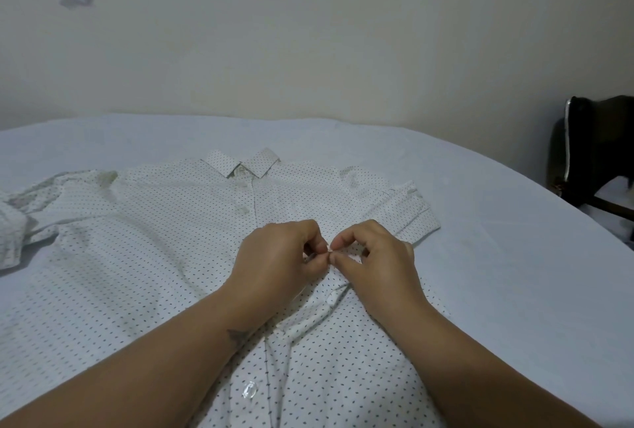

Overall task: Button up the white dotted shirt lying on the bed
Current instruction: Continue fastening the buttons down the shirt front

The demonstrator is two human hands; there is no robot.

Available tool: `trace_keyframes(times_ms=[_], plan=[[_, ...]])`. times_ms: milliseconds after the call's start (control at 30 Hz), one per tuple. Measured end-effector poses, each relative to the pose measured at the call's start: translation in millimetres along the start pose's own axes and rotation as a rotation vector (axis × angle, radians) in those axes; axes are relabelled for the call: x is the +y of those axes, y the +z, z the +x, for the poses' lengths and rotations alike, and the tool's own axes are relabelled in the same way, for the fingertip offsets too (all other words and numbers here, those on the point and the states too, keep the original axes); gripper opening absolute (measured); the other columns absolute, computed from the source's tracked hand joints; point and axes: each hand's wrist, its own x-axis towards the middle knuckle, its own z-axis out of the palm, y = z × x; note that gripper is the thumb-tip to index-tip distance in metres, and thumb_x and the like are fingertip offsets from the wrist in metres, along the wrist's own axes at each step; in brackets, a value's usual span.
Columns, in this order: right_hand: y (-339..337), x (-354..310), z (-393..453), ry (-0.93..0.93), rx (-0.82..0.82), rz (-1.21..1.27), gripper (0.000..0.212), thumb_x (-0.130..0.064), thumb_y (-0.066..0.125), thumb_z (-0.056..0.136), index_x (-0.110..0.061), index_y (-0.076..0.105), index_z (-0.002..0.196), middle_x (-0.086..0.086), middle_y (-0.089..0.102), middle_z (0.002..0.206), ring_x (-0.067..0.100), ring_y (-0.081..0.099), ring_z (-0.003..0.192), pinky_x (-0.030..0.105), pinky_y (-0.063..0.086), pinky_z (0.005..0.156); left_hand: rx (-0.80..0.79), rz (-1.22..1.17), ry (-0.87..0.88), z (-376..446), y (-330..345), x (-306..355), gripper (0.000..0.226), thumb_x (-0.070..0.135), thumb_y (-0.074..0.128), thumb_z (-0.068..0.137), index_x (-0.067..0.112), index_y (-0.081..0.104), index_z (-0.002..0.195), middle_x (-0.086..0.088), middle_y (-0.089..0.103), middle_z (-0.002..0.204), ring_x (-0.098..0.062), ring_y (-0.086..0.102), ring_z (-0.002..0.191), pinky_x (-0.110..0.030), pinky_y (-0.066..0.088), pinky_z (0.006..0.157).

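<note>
The white dotted shirt (144, 239) lies flat on the bed (480, 256), centre frame. Left hand (274, 266) and right hand (374, 256) each pinch its placket mid-chest. Soft, light cloth; best held right beside each button.

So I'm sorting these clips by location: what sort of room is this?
Most likely a bedroom at home. A pale blue sheet covers a bed that fills the view, a white dotted shirt lies spread on it, and a dark wooden chair stands against the plain wall.
</note>
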Motion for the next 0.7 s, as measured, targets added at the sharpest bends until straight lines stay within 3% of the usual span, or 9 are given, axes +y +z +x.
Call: trace_keyframes(times_ms=[100, 200, 300, 400, 500, 633, 700], plan=[[0.6, 2.4, 0.6, -0.056, 0.005, -0.010, 0.027, -0.029, 0.075, 0.081, -0.046, 0.056, 0.071, -0.024, 0.059, 0.085, -0.001, 0.043, 0.065, 0.044, 0.046, 0.088, 0.018, 0.064, 0.023, 0.0, 0.7, -0.1, 0.009, 0.037, 0.071, 0.080, 0.030, 0.066, 0.080, 0.013, 0.071, 0.075, -0.004, 0.060, 0.062, -0.024, 0.045, 0.055], [0.0, 2.1, 1.0, -0.071, 0.005, -0.048, 0.029, -0.029, 0.074, 0.081, -0.046, 0.055, 0.068, -0.026, 0.058, 0.080, -0.003, 0.046, 0.067, 0.039, 0.041, 0.091, 0.033, 0.095, 0.044, -1.3, 0.9, -0.5, 0.007, 0.036, 0.071, 0.080, 0.030, 0.067, 0.080, 0.013, 0.072, 0.074, -0.004, 0.060, 0.060, -0.021, 0.042, 0.053], [-1.0, 1.9, 0.9, -0.086, 0.013, -0.026, 0.025, -0.025, 0.075, 0.080, -0.042, 0.059, 0.069, -0.023, 0.060, 0.077, -0.011, 0.050, 0.073, 0.042, 0.044, 0.088, 0.038, 0.105, 0.061, -1.7, 0.9, -1.0, 0.007, 0.036, 0.070, 0.081, 0.030, 0.067, 0.081, 0.012, 0.072, 0.074, -0.005, 0.060, 0.059, -0.023, 0.044, 0.054], [-0.3, 2.3, 2.0, -0.092, 0.007, 0.013, 0.019, -0.021, 0.075, 0.079, -0.034, 0.062, 0.073, -0.018, 0.063, 0.078, -0.005, 0.051, 0.062, 0.047, 0.049, 0.083, 0.051, 0.101, 0.085, -1.1, 2.5, -2.9, 0.005, 0.033, 0.071, 0.081, 0.029, 0.067, 0.080, 0.010, 0.072, 0.073, -0.002, 0.052, 0.050, -0.020, 0.038, 0.049], [2.0, 4.9, 2.6, -0.093, -0.009, 0.024, 0.018, -0.020, 0.074, 0.079, -0.032, 0.060, 0.077, -0.020, 0.061, 0.073, -0.002, 0.051, 0.058, 0.043, 0.047, 0.080, 0.083, 0.101, 0.135, -1.5, 3.4, -4.8, 0.007, 0.028, 0.072, 0.078, 0.026, 0.065, 0.078, 0.008, 0.071, 0.068, 0.000, 0.041, 0.042, -0.017, 0.029, 0.045], [4.4, 9.2, 2.6, -0.064, -0.024, -0.008, 0.017, -0.025, 0.071, 0.081, -0.033, 0.060, 0.071, -0.040, 0.054, 0.061, 0.010, 0.043, 0.058, 0.034, 0.044, 0.073, 0.126, 0.134, 0.184, -1.6, 3.6, -5.6, 0.009, 0.027, 0.070, 0.080, 0.024, 0.062, 0.079, 0.004, 0.070, 0.064, -0.011, 0.051, 0.044, -0.015, 0.026, 0.047], [4.5, 10.0, 3.6, -0.039, -0.033, -0.015, 0.015, -0.029, 0.069, 0.082, -0.034, 0.059, 0.071, -0.039, 0.051, 0.052, 0.019, 0.043, 0.063, 0.034, 0.047, 0.072, 0.147, 0.138, 0.194, -1.6, 4.7, -5.2, 0.010, 0.029, 0.068, 0.082, 0.025, 0.059, 0.082, 0.004, 0.071, 0.065, -0.015, 0.056, 0.047, -0.017, 0.030, 0.048]])
